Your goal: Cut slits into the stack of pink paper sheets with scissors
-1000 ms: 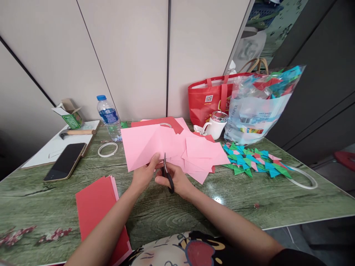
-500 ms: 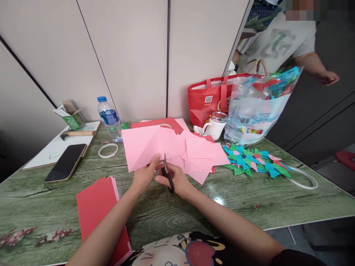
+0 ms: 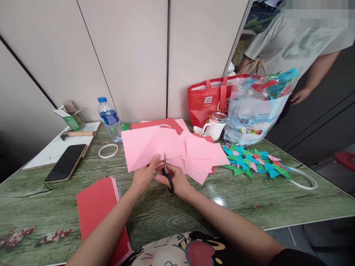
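Note:
In my left hand (image 3: 145,173) is a large sheet of pink paper (image 3: 140,146), pinched at its lower edge with the thumb on top. My right hand (image 3: 179,181) grips black-handled scissors (image 3: 166,170) whose blades point away from me and lie at the sheet's lower edge. Both hands are close together, their fingertips nearly meeting. Just beyond and to the right, loose pink paper pieces (image 3: 203,148) overlap in a pile. By my left forearm lies a stack of red paper (image 3: 95,207) with pink sheets under it.
At the left are a phone (image 3: 66,162), a hammer (image 3: 79,133), a water bottle (image 3: 109,120) and a tape roll (image 3: 108,150). A white mug (image 3: 216,127), a red bag (image 3: 201,101), a plastic bag (image 3: 249,118) and folded paper pieces (image 3: 252,160) stand right. A person (image 3: 307,48) is behind.
The pink sheet's right part has shifted slightly at the scissor blades; my hands stay almost in place. The person behind has moved closer and lowered an arm.

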`<state>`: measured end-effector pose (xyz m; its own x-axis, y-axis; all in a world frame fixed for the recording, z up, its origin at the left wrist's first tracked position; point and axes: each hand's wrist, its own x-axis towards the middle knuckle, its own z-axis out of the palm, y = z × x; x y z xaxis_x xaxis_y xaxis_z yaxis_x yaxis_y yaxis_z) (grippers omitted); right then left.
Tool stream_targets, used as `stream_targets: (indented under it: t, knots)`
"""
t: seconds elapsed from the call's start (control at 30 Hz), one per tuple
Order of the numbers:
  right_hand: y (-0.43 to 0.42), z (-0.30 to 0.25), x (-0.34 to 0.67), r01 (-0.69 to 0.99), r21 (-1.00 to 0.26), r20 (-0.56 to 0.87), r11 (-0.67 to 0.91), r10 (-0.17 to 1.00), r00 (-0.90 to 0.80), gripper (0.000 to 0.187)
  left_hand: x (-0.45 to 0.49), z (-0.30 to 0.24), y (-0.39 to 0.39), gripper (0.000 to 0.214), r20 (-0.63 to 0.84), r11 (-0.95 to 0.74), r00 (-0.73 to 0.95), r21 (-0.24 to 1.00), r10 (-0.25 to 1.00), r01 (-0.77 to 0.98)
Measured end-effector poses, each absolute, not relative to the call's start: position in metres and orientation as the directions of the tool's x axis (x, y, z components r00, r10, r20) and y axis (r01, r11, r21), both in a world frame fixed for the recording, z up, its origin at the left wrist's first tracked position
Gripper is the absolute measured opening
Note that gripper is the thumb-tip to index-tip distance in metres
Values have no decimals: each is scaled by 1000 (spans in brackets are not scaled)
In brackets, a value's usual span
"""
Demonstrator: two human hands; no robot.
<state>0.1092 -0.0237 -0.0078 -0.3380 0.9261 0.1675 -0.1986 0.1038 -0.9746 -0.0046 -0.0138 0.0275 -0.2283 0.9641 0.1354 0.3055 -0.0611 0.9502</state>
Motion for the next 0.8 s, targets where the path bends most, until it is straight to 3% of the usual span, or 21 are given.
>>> stream_targets:
  t: [0.53,0.8]
  knots:
    - [-22,-16,108,-206,-974,157,96,939,-305,34,-6,22,-12,36,149,-90,-214,961,965,262]
    - [-23,-15,107,-233,-969,144,76,946,-291,30,-9,11,-7,42,144,-115,-185,981,972,157]
